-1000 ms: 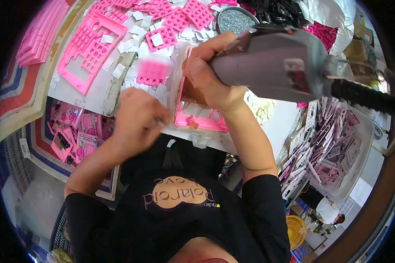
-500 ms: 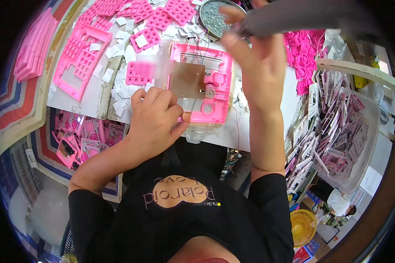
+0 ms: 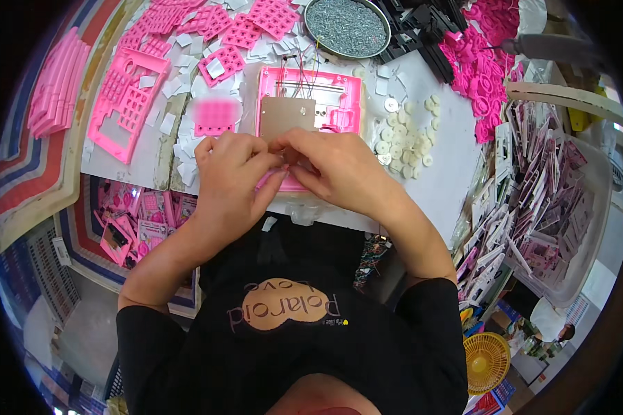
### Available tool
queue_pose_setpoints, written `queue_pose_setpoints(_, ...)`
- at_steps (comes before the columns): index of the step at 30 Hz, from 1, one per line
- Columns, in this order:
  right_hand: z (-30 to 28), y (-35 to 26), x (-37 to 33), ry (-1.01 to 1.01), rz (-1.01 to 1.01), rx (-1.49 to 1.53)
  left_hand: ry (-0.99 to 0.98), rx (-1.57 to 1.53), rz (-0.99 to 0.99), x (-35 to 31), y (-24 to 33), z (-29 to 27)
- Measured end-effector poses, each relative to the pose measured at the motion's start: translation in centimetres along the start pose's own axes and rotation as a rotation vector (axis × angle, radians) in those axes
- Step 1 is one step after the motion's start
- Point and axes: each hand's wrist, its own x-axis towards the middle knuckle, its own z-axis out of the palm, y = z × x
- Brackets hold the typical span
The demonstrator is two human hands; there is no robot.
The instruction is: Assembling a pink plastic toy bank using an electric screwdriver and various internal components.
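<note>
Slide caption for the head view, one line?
Left hand and right hand close together over the near part of an open pink housing, white discs to its right.

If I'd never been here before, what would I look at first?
Probably the bright pink case in the middle, where the left hand and right hand meet over its near part. Then perhaps the round dish of grey bits beyond it, and the big tub crowded with flat pieces at the right.
</note>
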Motion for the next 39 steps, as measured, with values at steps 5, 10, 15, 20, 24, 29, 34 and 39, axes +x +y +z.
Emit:
queue_pose_setpoints(5,-0.2,0.1,0.3,0.084,0.001,0.027,0.003,-0.104,-0.059,0.5,-1.0,-0.5)
queue_pose_setpoints(10,0.2,0.1,0.4,0.101,0.037,0.044,-0.074,-0.160,-0.075,1.0,-1.1,-1.2)
queue_pose_setpoints(15,0.1,0.0,0.5,0.044,0.079,-0.067,-0.085,-0.125,-0.078,1.1,-1.1,-1.3)
queue_pose_setpoints(20,0.0,-0.2,0.6,0.052,0.066,-0.080,0.008,-0.044,-0.037,1.2,-0.7,-0.2)
queue_pose_setpoints(24,0.3,0.2,0.5,0.071,0.038,-0.099,0.056,-0.009,0.009,1.4,-0.9,0.3)
queue_pose_setpoints(29,0.2,0.4,0.4,0.097,0.024,0.024,-0.060,-0.111,0.008,1.1,-1.8,-0.5)
queue_pose_setpoints(34,-0.3,-0.1,0.6,0.053,0.115,0.039,-0.044,-0.116,-0.030,1.4,-1.4,-1.6)
queue_pose_setpoints(39,-0.5,-0.4,0.7,0.064,0.110,0.070,-0.031,-0.101,-0.022,1.3,-1.6,-1.2)
